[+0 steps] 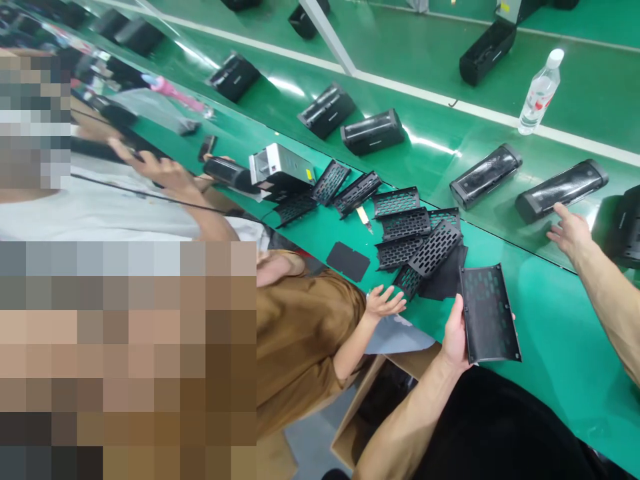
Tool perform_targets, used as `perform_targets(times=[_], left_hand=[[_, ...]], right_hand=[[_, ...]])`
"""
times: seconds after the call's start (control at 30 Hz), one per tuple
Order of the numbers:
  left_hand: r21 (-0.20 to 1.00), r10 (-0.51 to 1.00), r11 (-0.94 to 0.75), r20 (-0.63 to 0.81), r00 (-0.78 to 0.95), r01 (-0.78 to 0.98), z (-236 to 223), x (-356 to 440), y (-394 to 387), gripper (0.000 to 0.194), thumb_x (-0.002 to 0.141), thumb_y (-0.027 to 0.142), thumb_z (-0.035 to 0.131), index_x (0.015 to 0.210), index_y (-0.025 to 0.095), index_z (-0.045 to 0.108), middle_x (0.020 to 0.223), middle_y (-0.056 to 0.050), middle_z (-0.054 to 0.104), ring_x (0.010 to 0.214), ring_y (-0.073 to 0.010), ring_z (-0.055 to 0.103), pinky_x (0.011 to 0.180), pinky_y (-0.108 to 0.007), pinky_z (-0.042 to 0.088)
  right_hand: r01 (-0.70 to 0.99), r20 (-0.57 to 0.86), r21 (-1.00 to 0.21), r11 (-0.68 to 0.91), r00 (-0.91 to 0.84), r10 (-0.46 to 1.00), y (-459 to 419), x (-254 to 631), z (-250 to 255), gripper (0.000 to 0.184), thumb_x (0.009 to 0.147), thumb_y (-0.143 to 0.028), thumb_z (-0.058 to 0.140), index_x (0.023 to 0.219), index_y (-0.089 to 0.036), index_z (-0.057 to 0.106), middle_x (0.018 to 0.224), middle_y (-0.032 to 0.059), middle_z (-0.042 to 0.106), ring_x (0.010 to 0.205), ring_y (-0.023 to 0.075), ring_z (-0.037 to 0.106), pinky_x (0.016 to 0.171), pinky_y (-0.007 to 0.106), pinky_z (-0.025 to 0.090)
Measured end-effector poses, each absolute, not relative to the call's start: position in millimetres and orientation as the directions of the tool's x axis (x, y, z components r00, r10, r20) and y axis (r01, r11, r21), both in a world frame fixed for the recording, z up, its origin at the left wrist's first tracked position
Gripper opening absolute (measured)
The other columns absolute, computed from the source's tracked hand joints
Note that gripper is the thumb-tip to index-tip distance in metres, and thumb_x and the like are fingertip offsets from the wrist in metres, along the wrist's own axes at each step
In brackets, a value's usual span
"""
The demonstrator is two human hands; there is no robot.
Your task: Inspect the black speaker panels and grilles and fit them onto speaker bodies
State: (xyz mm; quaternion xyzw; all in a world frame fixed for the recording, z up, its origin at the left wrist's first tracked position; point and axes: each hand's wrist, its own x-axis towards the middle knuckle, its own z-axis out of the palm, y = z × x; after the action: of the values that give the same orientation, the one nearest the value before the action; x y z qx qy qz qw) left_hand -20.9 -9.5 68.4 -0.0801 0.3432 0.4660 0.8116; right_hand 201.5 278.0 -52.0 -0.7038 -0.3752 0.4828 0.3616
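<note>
My left hand (456, 335) is closed around the edge of a black curved speaker grille (491, 317), holding it up over the near edge of the green table. The grille's inner side faces me, with a dark sheet over its slots. My right hand (571, 230) is stretched out with its fingers apart at the near side of a black cylindrical speaker (563, 191); I cannot tell whether the fingertips touch it. Left of my left hand lies a heap of slotted black grilles (434, 248), partly on top of a dark sheet (445, 280).
Beside me a co-worker's hand (386, 303) hovers near the grilles. Another person sits farther left. More speakers (486, 176) stand along the conveyor, with a water bottle (541, 93) behind them. A metal-cased device (281, 172) and a cardboard box (357, 413) are nearby.
</note>
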Motion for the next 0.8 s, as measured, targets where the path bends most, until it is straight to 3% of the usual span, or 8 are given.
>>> perform_targets(times=[0.1,0.2,0.3,0.4,0.5,0.63,0.73,0.8], left_hand=[[0.239,0.72,0.536,-0.63,0.29,-0.81,68,-17,-9,0.085,0.092,0.088,0.045,0.124,0.017,0.078,0.118,-0.017,0.08,0.121,-0.0405,0.072,0.112,-0.057,0.051],[0.215,0.729,0.508,-0.623,0.284,-0.834,66,-12,-8,0.08,0.095,0.084,0.046,0.124,0.016,0.078,0.121,-0.017,0.08,0.13,-0.0384,0.068,0.118,-0.054,0.047],[0.187,0.72,0.486,-0.639,0.269,-0.854,64,-9,-9,0.074,0.104,0.074,0.039,0.127,0.015,0.077,0.124,-0.016,0.08,0.131,-0.0345,0.068,0.119,-0.051,0.047],[0.182,0.721,0.485,-0.638,0.273,-0.855,61,-6,-10,0.075,0.103,0.074,0.043,0.128,0.011,0.074,0.123,-0.018,0.08,0.13,-0.036,0.069,0.118,-0.052,0.049],[0.188,0.731,0.5,-0.614,0.296,-0.845,59,-3,-12,0.081,0.096,0.08,0.053,0.129,0.009,0.073,0.122,-0.02,0.079,0.127,-0.0381,0.071,0.114,-0.052,0.053],[0.194,0.731,0.53,-0.598,0.328,-0.826,59,1,-15,0.083,0.095,0.081,0.053,0.13,0.008,0.073,0.12,-0.02,0.08,0.124,-0.0384,0.072,0.111,-0.051,0.055],[0.193,0.739,0.524,-0.586,0.331,-0.829,61,4,-16,0.082,0.098,0.079,0.049,0.132,0.008,0.072,0.123,-0.021,0.079,0.124,-0.0387,0.072,0.111,-0.052,0.055],[0.188,0.741,0.522,-0.584,0.333,-0.832,62,6,-17,0.08,0.1,0.076,0.047,0.135,0.009,0.071,0.126,-0.02,0.078,0.124,-0.0379,0.072,0.111,-0.052,0.055]], right_hand=[[0.175,-0.412,-0.863,-0.474,0.3,0.861,229,209,-28,0.059,0.071,-0.059,0.084,0.113,-0.023,0.065,0.113,0.0085,0.067,0.099,0.0265,0.069,0.09,0.051,0.06],[0.271,-0.349,-0.872,-0.408,0.242,0.906,163,216,7,0.051,0.067,-0.061,0.087,0.097,-0.022,0.072,0.1,0.0065,0.072,0.098,0.0273,0.068,0.101,0.053,0.055],[0.508,-0.208,-0.834,-0.216,0.074,0.975,95,221,44,0.042,0.081,-0.065,0.077,0.088,-0.024,0.075,0.113,0.0109,0.075,0.109,0.032,0.069,0.106,0.056,0.051],[0.626,-0.089,-0.779,-0.015,-0.088,0.992,40,224,73,0.036,0.091,-0.062,0.07,0.081,-0.027,0.075,0.122,0.0113,0.072,0.117,0.0349,0.068,0.108,0.059,0.05],[0.658,0.023,-0.738,0.149,-0.196,0.98,3,223,93,0.025,0.096,-0.05,0.067,0.083,-0.03,0.075,0.125,0.0114,0.07,0.128,0.038,0.062,0.109,0.064,0.05],[0.651,0.128,-0.674,0.35,-0.363,0.923,-26,212,110,0.007,0.095,-0.036,0.073,0.093,-0.031,0.076,0.138,0.0126,0.064,0.145,0.044,0.05,0.112,0.072,0.046],[0.657,0.128,-0.596,0.463,-0.491,0.862,-37,194,111,0.027,0.093,-0.031,0.077,0.12,-0.031,0.076,0.154,0.0159,0.056,0.156,0.0486,0.036,0.117,0.08,0.037],[0.672,0.119,-0.541,0.506,-0.535,0.837,-40,183,106,0.036,0.093,-0.024,0.075,0.128,-0.032,0.075,0.159,0.0156,0.054,0.161,0.0491,0.027,0.119,0.083,0.029]])
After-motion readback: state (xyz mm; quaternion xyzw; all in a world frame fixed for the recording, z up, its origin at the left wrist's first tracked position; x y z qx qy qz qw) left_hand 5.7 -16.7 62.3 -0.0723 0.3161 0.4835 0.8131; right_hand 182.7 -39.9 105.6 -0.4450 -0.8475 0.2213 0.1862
